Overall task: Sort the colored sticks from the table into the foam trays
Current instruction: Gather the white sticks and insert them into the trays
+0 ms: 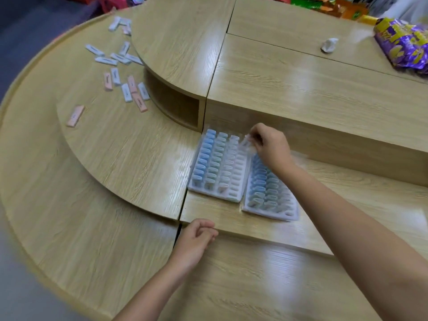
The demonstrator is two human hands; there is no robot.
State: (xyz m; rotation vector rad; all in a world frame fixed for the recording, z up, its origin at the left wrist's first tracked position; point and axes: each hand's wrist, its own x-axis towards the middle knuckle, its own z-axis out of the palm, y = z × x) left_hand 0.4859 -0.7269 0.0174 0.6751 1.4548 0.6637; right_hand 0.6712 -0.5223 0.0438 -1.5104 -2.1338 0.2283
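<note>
Two foam trays lie side by side on the middle step of the bench (115, 158), close under the riser of the upper step; the head view is all we have. In the left tray (238, 181) we see three columns of sorted sticks (216, 161), blue, pale green and white, standing in their slots, while most of its right-hand column is bare. The right tray (292, 213) touches it and sits a little nearer the bench's front edge. It carries blue and greenish sticks, partly covered by the forearm (347, 216).

The right hand (271, 147) hovers over the far right corner of the left tray. Its fingers (256, 132) and thumb pinch a pale stick (246, 142), too blurred for us to tell its colour. The left hand (196, 237) rests at the front edge of the same step, loosely curled, with nothing in it that we can see.

Toward the far left edge of the bench we find the loose sticks (122, 75), whitish and pink, scattered flat, with one pink stick (75, 115) lying apart, nearer us. On the upper step at the far right sit a crumpled white scrap (329, 45) and a purple snack bag (403, 47).
</note>
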